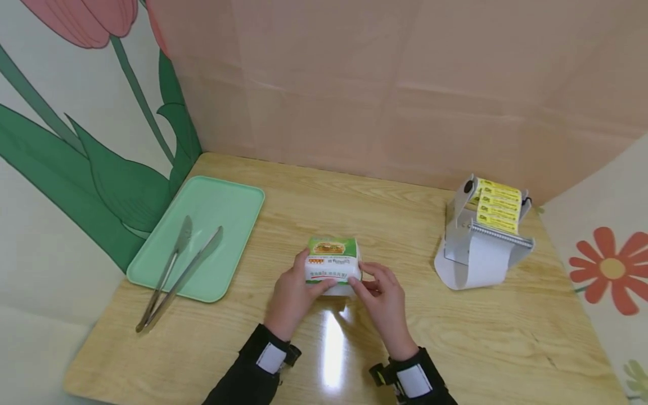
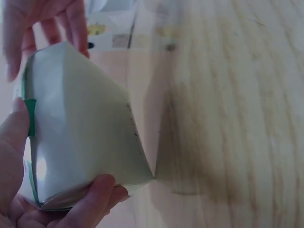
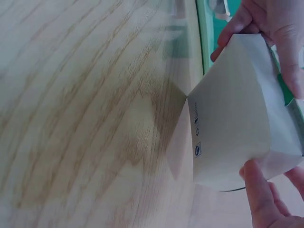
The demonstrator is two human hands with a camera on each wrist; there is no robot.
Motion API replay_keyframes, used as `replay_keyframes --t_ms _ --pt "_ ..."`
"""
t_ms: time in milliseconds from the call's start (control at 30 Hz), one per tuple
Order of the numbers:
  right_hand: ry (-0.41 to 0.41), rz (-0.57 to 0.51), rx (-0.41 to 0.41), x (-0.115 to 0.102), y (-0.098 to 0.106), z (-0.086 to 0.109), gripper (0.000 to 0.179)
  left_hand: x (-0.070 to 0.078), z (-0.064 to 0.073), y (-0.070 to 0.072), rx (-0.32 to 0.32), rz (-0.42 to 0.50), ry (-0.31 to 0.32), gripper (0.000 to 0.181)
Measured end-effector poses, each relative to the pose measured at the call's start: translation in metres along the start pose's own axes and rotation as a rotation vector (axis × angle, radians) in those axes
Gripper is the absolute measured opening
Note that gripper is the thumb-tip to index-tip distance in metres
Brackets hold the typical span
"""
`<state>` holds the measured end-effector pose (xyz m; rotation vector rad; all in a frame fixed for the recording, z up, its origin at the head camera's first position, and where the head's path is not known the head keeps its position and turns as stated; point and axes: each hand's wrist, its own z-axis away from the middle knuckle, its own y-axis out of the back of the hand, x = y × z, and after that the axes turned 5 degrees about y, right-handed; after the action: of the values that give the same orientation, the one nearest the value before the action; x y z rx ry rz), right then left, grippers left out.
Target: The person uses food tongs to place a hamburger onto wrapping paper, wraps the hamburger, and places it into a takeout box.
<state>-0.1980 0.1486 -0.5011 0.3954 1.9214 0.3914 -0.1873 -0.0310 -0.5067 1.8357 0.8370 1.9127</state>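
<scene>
A white and green paper burger box (image 1: 331, 264) with a burger picture on its lid sits on the table in the head view. My left hand (image 1: 292, 295) holds its left side, the thumb lying along the front top edge. At the right front corner my right hand (image 1: 382, 298) holds the box between thumb and fingers. The left wrist view shows the plain front wall of the burger box (image 2: 90, 114), with the left fingers (image 2: 97, 199) against its side. In the right wrist view, a right fingertip (image 3: 254, 175) presses on the burger box (image 3: 232, 114) near a lower corner.
To the left, a mint-green tray (image 1: 217, 225) carries metal tongs (image 1: 172, 270) whose joined end overhangs its front edge. A label dispenser (image 1: 460, 236) with a roll of yellow stickers (image 1: 498, 205) stands at the right. Behind the wooden table (image 1: 385, 208) hangs a pinkish cloth (image 1: 385, 101).
</scene>
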Motion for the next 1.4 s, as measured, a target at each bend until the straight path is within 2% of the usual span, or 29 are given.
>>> replay_keyframes --t_ms 133,300,400,500,600,733,933,1033,1133,1267,1400 --pt "-0.042 0.011 -0.009 -0.001 -0.001 0.001 0.039 -0.001 0.0 -0.005 0.059 -0.052 -0.06 0.086" --pt "-0.04 0.108 -0.051 -0.003 -0.001 0.0 0.047 0.001 0.0 -0.004 0.095 -0.103 -0.112 0.081" --pt "-0.033 0.172 -0.078 -0.004 -0.001 0.0 0.051 0.002 0.001 -0.001 0.07 -0.115 -0.113 0.085" --pt "-0.042 0.191 -0.102 -0.002 -0.001 0.0 0.055 0.004 0.003 0.001 0.03 -0.111 -0.106 0.09" --pt "-0.04 0.19 -0.127 0.0 -0.001 0.001 0.06 0.004 0.004 0.002 0.008 -0.107 -0.103 0.09" --pt "0.005 0.181 -0.157 0.003 0.0 0.002 0.063 0.002 0.004 0.001 0.009 -0.1 -0.114 0.089" --pt "0.049 0.16 -0.19 0.006 0.007 0.003 0.068 -0.006 0.002 0.0 -0.031 -0.064 -0.158 0.099" --pt "0.076 0.188 -0.185 0.008 0.009 0.003 0.069 -0.008 0.001 0.002 -0.045 -0.049 -0.18 0.096" --pt "0.095 0.183 -0.168 0.009 0.008 0.004 0.064 -0.007 0.0 0.003 -0.044 -0.017 -0.175 0.086" --pt "0.026 0.083 -0.125 0.012 0.007 0.005 0.05 -0.008 0.0 0.003 -0.067 0.071 -0.131 0.075" --pt "-0.154 -0.08 -0.103 0.013 0.009 0.007 0.038 -0.011 -0.001 0.003 -0.122 0.193 -0.097 0.061"
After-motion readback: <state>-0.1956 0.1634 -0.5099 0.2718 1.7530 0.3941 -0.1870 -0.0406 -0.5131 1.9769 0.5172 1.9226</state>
